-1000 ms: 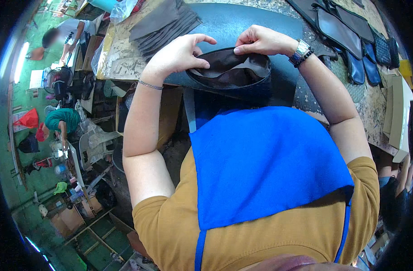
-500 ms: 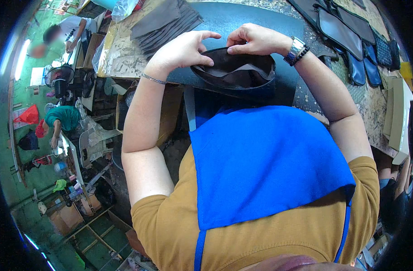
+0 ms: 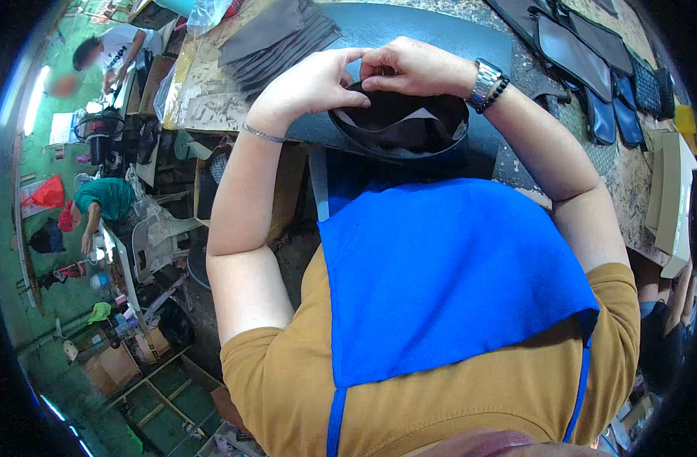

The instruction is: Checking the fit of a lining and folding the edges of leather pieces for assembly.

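Observation:
A dark bag (image 3: 447, 152) with an oval mouth and a dark brown lining sits near the edge of the bench, its opening facing me. My left hand (image 3: 314, 85) grips the left end of its rim, thumb on the inner side. Close against it, my right hand (image 3: 417, 68) pinches the far rim with thumb and curled forefinger. The fingertips of both hands nearly meet there. Inside the mouth, a pale strip of material (image 3: 417, 116) shows along the lining. Under the bag lies a dark blue-grey mat (image 3: 440, 27).
A fanned stack of dark sheets (image 3: 268, 46) lies left of the mat. Dark bag pieces (image 3: 573, 57) and a hammer-like tool (image 3: 550, 99) are at the right. A cardboard box (image 3: 672, 202) stands at the right edge. Two people (image 3: 108, 198) work at the far left.
My right hand has moved left along the rim, up against my left hand. The bag has shifted slightly right, and its lining shows differently.

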Tool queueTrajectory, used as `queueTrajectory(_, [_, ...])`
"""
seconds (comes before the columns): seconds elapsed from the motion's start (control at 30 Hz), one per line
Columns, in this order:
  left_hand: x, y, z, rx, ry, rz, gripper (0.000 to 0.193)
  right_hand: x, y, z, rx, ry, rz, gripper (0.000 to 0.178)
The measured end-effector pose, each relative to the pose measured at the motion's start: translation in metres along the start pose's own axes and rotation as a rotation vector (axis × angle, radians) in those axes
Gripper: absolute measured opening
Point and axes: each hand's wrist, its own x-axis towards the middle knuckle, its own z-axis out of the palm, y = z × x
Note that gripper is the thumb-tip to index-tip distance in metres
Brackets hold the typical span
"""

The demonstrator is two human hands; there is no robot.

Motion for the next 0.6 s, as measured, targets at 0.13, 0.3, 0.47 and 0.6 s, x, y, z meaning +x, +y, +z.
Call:
queueTrajectory(0.13, [-0.003,-0.008,0.006,-0.044,0.22,0.065,0.063,-0.003,0.015,0.005,-0.023,0.099,-0.039,0.018])
queueTrajectory(0.3, [0.0,0.003,0.005,0.105,0.35,0.098,0.06,-0.003,0.012,-0.002,-0.072,0.174,-0.09,0.017])
queueTrajectory(0.47, [0.004,0.008,0.009,0.305,0.423,0.148,0.06,-0.006,0.008,-0.002,-0.158,0.192,-0.074,0.015])
queueTrajectory(0.6, [0.005,0.005,0.014,-0.037,0.594,0.177,0.066,-0.02,0.0,-0.011,-0.115,0.361,0.136,0.02])
